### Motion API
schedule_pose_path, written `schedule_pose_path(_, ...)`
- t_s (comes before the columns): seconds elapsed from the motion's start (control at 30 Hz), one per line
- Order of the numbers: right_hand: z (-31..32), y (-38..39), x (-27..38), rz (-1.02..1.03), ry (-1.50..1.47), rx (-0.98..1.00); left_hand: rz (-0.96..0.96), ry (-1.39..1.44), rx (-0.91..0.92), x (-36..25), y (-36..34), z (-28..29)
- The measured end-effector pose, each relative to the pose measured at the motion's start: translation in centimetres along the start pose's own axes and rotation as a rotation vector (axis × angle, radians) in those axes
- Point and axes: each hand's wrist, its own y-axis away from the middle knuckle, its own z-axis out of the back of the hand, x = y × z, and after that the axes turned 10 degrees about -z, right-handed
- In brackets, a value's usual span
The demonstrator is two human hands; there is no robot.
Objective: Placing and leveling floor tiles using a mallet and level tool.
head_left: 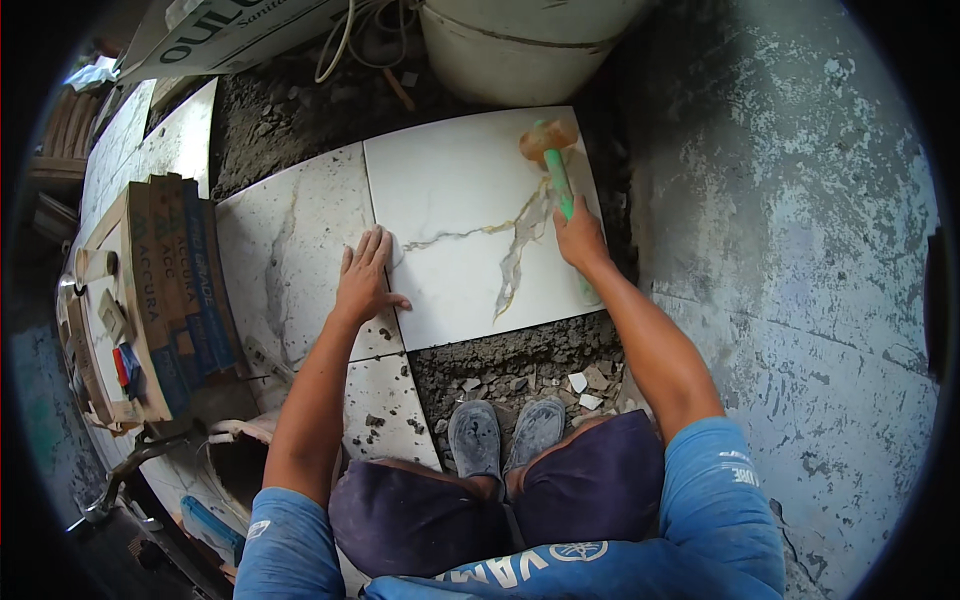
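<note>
My right hand [580, 236] is closed round the green handle of a rubber mallet [557, 178]. Its orange-brown head is over the far right corner of a white marble-patterned floor tile [450, 215]; whether it touches the tile I cannot tell. Grey and gold veins run across this tile. My left hand [366, 270] lies flat with fingers spread over the joint between that tile and a dustier neighbouring tile [290, 240] on the left. Nothing is in the left hand.
Stacked tile boxes [175, 290] stand at the left with small tools on top. A white bucket [520, 50] is beyond the tile, beside loose dark mortar [290, 130]. A peeling blue-grey wall [780, 200] rises at the right. Rubble [560, 380] lies around my shoes.
</note>
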Motion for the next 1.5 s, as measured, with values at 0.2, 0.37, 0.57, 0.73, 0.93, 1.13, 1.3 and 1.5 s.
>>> schedule_pose_path(0.2,-1.7,0.9,2.2,0.003,0.045,0.087,0.011,0.01,0.015,0.0,0.2,0.0)
schedule_pose_path(0.37,-2.3,2.2,2.4,0.028,-0.033,0.126,-0.006,0.02,0.002,0.4,0.1,-0.3)
schedule_pose_path(0.57,-1.5,6.5,-2.2,0.047,0.007,0.234,-0.006,-0.025,0.037,0.5,0.3,-0.7)
schedule_pose_path(0.73,-0.4,11.3,-3.9,0.027,-0.083,0.178,-0.016,-0.038,0.019,1.3,0.3,-0.6)
schedule_pose_path(0.93,-0.1,12.9,-6.7,-0.069,0.044,0.143,-0.02,-0.041,0.056,0.3,-0.5,-0.3)
schedule_pose_path(1.13,0.6,11.9,-2.0,0.057,-0.212,0.044,-0.046,-0.031,-0.249,-0.8,-4.9,-3.7)
schedule_pose_path(1.3,-0.6,8.7,-7.0,0.044,0.153,0.065,0.144,-0.075,-0.372,-4.3,-8.1,-4.9)
schedule_pose_path(1.5,-0.4,7.8,-4.1,0.032,0.186,0.127,0.268,-0.053,-0.32,-3.8,-7.8,-4.1)
